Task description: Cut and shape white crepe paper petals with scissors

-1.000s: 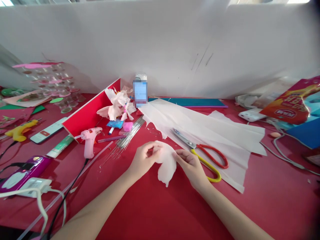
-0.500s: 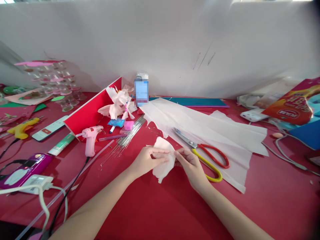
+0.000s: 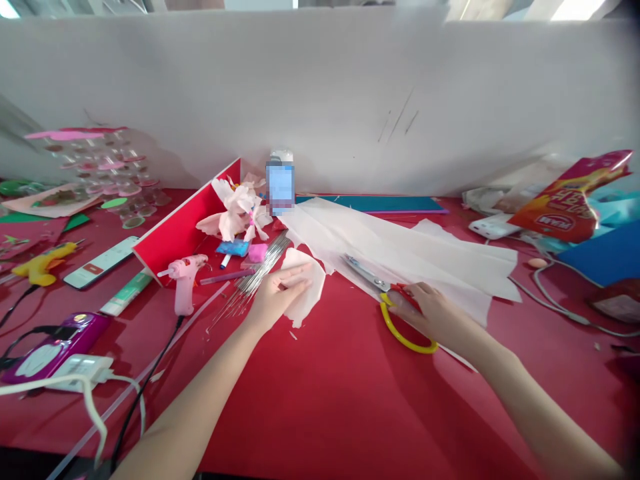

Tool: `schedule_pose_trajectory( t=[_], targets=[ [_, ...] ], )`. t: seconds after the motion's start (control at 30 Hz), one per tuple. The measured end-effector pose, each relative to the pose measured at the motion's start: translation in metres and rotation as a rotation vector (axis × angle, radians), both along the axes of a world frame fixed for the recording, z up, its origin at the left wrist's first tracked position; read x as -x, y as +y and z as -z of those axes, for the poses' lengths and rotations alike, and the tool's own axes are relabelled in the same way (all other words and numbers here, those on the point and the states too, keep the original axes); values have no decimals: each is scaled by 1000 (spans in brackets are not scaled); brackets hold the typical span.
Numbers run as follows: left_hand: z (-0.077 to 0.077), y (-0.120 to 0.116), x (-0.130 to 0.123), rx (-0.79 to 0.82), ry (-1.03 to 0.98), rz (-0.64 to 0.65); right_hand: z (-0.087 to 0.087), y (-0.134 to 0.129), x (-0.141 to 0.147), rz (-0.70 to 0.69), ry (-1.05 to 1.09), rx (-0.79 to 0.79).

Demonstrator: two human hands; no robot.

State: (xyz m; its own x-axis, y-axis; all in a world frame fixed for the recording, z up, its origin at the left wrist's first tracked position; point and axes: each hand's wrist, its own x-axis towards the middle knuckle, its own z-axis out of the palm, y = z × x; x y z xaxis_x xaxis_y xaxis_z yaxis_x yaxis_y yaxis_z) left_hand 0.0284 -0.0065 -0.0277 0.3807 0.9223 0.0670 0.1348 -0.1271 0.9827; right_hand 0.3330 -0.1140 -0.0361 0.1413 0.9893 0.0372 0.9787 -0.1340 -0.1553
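My left hand (image 3: 277, 293) pinches a small cut piece of white crepe paper (image 3: 313, 288) between thumb and fingers, just above the red table. To the right, my right hand (image 3: 425, 308) is closed around the red handle loop of the scissors (image 3: 369, 273). Their yellow loop (image 3: 407, 341) shows below the hand, and the blades point away to the upper left. Beneath the scissors lies a large sheet of white crepe paper (image 3: 400, 243). A bundle of thin metal wires (image 3: 265, 265) rests just beyond my left hand.
On the left are a pink glue gun (image 3: 184, 287), a yellow glue gun (image 3: 43, 263), a phone (image 3: 100, 261) and cables. White paper petals (image 3: 237, 207) lean by a red board (image 3: 175, 237). A snack bag (image 3: 565, 207) stands at the right. A wall closes off the back.
My right hand has let go of the small paper piece, moved right and taken hold of the scissors. My left hand has shifted slightly left and away with the paper.
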Motion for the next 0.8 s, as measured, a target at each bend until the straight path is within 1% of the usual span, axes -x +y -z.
schedule_pose_trajectory(
  t=[0.07,0.2,0.27,0.33,0.5,0.57,0.63,0.7,0.73,0.77,0.8],
  targets=[
    [0,0,1,-5,1,-9,5,-1,8,44,0,33],
    [4,2,2,-25,-12,-35,13,6,22,232,-12,88],
    [6,4,2,-42,-33,-46,14,10,26,302,3,104],
    [7,4,2,-51,-49,-55,13,11,29,337,23,102],
    [3,4,2,-69,-72,-74,-2,6,35,315,73,39],
    [2,4,3,-64,-79,-80,-9,3,36,326,74,-3],
    [0,4,3,-55,-87,-87,-15,-1,36,354,98,-87],
    [-1,4,3,-47,-101,-95,-22,-5,39,367,179,-222],
    [-1,4,3,-43,-109,-98,-25,-7,42,351,250,-281],
    [-2,3,4,-37,-116,-97,-29,-9,46,315,354,-322],
    [-2,3,4,-31,-122,-94,-32,-11,52,265,484,-329]
  ],
)
